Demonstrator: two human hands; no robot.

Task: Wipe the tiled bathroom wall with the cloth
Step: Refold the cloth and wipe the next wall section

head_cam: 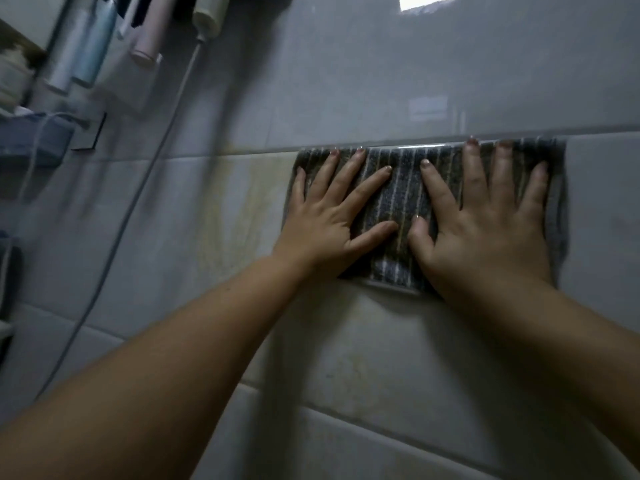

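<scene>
Grey terry with thin pale stripes, the cloth [403, 188] lies flat against the tiled wall [346, 81], and we press it there with both hands. Our left hand [325, 223] is spread open on the left part of the cloth, with the fingers straight and apart. Our right hand [485, 230] is also open and flat, on the right part, and its fingertips reach the top edge of the cloth, which sits just under a horizontal joint between the tiles. The two thumbs point toward each other; they are near but do not touch. We grip nothing, the fingers only press on the fabric. A strip of cloth shows past the little finger of the right hand. Just left of the cloth the tile carries a yellowish stain [235, 209], and we see more pale marks on the tile below. Well apart to the left, a thin white cord [162, 147] hangs down the wall. Beside it stand several blurred tubes [86, 46], white, light blue and pink, and under them a blue holder [38, 140].
</scene>
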